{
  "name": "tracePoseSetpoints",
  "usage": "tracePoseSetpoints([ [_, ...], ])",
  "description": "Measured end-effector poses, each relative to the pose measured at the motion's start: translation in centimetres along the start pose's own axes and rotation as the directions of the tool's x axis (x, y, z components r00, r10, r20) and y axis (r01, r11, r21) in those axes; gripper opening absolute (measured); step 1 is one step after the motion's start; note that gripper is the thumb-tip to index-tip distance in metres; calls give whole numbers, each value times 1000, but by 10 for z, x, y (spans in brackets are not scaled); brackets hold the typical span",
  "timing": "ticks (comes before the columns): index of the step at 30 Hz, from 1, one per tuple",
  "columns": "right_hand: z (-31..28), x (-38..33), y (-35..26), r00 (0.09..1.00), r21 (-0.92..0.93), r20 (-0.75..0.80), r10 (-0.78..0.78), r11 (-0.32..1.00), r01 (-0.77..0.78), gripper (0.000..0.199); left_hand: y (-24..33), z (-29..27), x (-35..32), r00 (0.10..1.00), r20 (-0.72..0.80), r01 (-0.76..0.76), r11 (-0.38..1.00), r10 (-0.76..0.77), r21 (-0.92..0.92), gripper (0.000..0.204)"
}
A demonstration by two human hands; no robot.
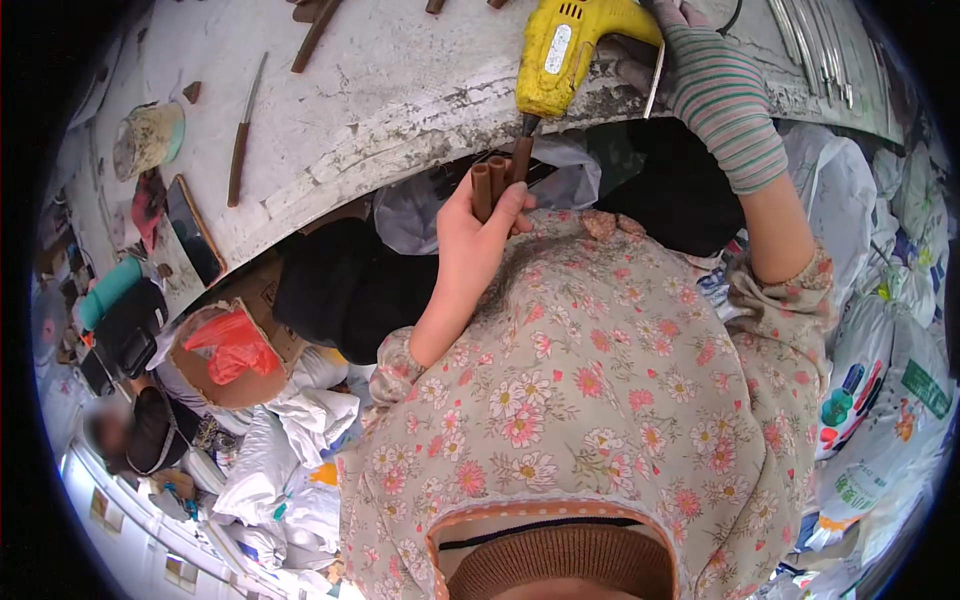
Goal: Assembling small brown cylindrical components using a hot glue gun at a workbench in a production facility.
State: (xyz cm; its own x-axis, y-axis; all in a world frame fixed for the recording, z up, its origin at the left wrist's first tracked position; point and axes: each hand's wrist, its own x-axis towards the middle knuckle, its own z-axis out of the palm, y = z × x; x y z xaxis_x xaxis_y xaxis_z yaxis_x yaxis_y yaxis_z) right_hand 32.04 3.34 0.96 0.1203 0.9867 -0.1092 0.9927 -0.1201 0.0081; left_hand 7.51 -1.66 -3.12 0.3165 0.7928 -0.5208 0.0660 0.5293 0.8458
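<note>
My left hand (474, 228) is closed round several short brown tubes (481, 192) with open holes in their upper ends. It holds them upright, just off the near edge of the worktable (390, 110). My right hand (700, 65), in a striped knit glove with grey and green bands, grips the handle of a yellow glue gun (560, 60). Its fingers are partly hidden by the tool. The gun points down toward me, and its dark nozzle meets the top of the rightmost brown tube (522, 158). A thin metal wire stand (655, 80) sticks out by the handle.
On the table lie a thin-bladed tool with a brown handle (238, 165), more brown tubes (318, 35), a stained cup (145, 140), a phone (197, 228) and silver rods (815, 50). White bags (870, 400), a cardboard box (240, 385) and a person (150, 430) are around me.
</note>
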Motion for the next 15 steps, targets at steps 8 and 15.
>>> tracePoseSetpoints([
  [8, 9, 1, 19, 979, 145, -152, -134, 977, 156, 50, -1, 1, 4, 999, -1, -35, 998, 35, 43, 32],
  [15, 10, -4, 19, 982, 404, -157, -104, 900, 160, 53, -3, -6, -7, 998, -15, -63, 997, 63, 36, 27],
])
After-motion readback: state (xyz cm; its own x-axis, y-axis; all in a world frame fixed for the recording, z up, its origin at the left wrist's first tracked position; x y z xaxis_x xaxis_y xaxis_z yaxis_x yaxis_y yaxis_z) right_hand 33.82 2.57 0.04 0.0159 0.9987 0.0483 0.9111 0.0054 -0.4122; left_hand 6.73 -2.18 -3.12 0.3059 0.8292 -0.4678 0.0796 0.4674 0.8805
